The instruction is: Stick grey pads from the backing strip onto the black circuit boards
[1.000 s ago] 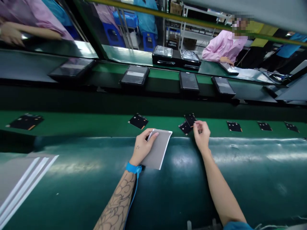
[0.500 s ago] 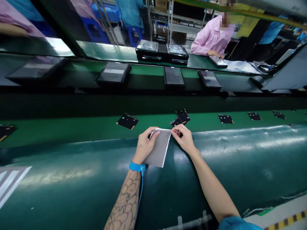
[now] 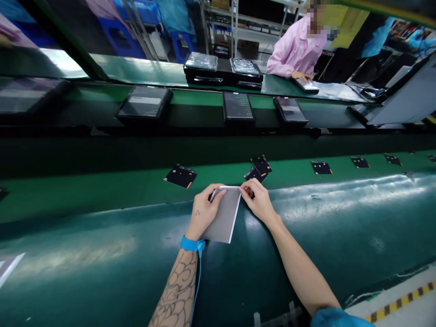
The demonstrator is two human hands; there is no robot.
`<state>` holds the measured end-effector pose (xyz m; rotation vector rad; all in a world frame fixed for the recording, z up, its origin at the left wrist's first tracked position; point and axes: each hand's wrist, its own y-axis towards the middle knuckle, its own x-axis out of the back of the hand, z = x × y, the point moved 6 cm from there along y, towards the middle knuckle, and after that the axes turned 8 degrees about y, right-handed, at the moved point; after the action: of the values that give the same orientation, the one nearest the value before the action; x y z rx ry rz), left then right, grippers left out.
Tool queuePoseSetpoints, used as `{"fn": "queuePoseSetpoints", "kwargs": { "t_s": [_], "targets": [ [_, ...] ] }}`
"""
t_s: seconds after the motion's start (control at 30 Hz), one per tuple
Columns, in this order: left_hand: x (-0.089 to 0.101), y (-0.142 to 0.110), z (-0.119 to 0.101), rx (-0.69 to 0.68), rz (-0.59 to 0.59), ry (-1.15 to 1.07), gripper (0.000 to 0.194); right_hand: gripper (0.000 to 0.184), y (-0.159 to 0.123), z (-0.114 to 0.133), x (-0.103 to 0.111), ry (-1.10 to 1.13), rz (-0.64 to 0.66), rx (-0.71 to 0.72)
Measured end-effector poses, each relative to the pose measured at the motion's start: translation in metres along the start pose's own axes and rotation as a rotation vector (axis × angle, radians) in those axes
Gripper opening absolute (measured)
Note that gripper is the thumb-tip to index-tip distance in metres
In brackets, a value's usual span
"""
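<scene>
A thin grey sheet with white edges [image 3: 225, 218] lies on the dark green curved mat [image 3: 340, 236]. My left hand [image 3: 204, 211] presses on its upper left part, with a blue wrist strap [image 3: 189, 244] on that wrist. My right hand [image 3: 257, 202] pinches the sheet's top right corner between its fingertips. Just beyond the sheet, two small black pads with orange-marked edges [image 3: 260, 165] overlap on the green belt [image 3: 119, 193]. Another black pad [image 3: 180, 176] lies to the left of them, and more sit in a row to the right.
Several dark tablet-like panels [image 3: 238, 106] sit on a farther belt. Beyond them, a co-worker in a pink smock [image 3: 296, 52] handles a panel [image 3: 306, 85]. A stack of white-edged sheets [image 3: 7, 265] shows at the lower left corner.
My right hand has moved left from the black pads onto the sheet's top right corner. The view has shifted, pushing the stack of sheets nearly out at the lower left.
</scene>
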<state>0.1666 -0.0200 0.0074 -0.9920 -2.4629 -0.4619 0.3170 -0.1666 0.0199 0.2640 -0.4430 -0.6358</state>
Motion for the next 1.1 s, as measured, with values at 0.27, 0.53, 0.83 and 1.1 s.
{"fn": "queuePoseSetpoints", "kwargs": {
  "t_s": [0.27, 0.53, 0.83, 1.1],
  "targets": [
    [0.002, 0.0, -0.003, 0.047, -0.012, 0.012, 0.029, 0.02, -0.001, -0.007, -0.001, 0.024, -0.017, -0.075],
    [0.002, 0.001, 0.0, 0.052, 0.008, -0.013, 0.03, 0.048, 0.045, -0.084, 0.092, -0.182, -0.335, -0.211],
    [0.003, 0.001, 0.001, 0.054, 0.02, -0.011, 0.03, 0.042, 0.07, -0.135, 0.136, -0.386, -0.292, -0.33],
    [0.002, 0.001, 0.002, 0.044, 0.011, 0.023, 0.03, 0.032, 0.07, -0.139, 0.14, -0.488, -0.3, -0.342]
  ]
}}
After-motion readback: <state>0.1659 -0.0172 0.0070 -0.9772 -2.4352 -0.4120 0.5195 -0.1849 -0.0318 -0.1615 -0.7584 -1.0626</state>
